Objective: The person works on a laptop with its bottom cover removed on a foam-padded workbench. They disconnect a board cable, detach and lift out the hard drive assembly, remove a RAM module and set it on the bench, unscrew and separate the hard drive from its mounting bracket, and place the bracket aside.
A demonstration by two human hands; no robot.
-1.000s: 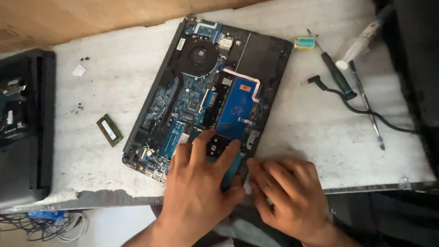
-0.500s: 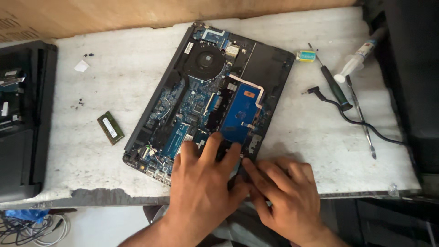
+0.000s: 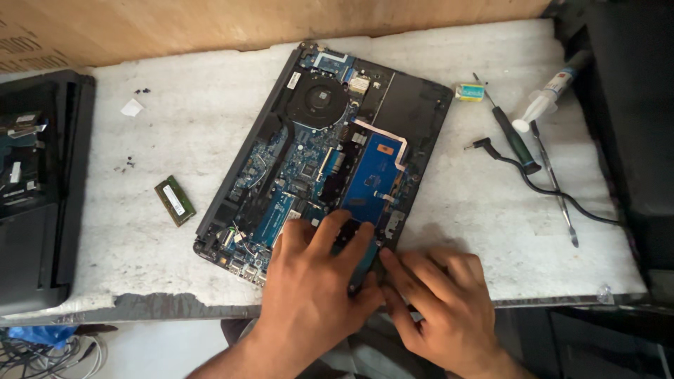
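We see left hand (image 3: 309, 295) flat, fingers spread, on opened laptop (image 3: 323, 154) near edge; right hand (image 3: 439, 309) beside it, fingers curled, grip state unclear. Surface (image 3: 491, 210) white.

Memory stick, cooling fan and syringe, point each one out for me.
memory stick (image 3: 174, 201), head view, middle of its green board.
cooling fan (image 3: 317, 98), head view, the round hub.
syringe (image 3: 550, 90), head view, mid barrel.

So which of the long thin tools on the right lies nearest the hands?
The slim metal pry tool, ending closest to the right hand; the black-handled screwdriver and syringe lie farther up.
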